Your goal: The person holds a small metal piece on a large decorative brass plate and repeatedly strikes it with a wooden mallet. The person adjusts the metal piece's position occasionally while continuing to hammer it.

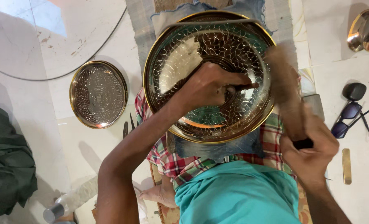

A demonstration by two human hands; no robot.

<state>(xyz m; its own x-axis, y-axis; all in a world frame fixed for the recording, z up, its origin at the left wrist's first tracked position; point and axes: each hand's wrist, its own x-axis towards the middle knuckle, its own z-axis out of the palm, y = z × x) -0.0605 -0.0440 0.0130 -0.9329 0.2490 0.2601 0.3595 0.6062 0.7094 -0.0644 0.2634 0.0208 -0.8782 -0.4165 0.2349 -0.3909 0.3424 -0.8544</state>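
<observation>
Lying under left hand [207,87], brass plate [180,62]; right hand [311,147] beside it.

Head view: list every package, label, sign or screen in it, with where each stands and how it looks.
No package, label, sign or screen shows.
Nearest thing to one: a clear plastic bottle with a grey cap, lying at bottom left on the pale floor; no label can be made out on it.

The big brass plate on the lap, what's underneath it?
Under the big brass plate, blue cloth shows, over a checked cloth. Whatever lies beneath its centre is covered.
</observation>
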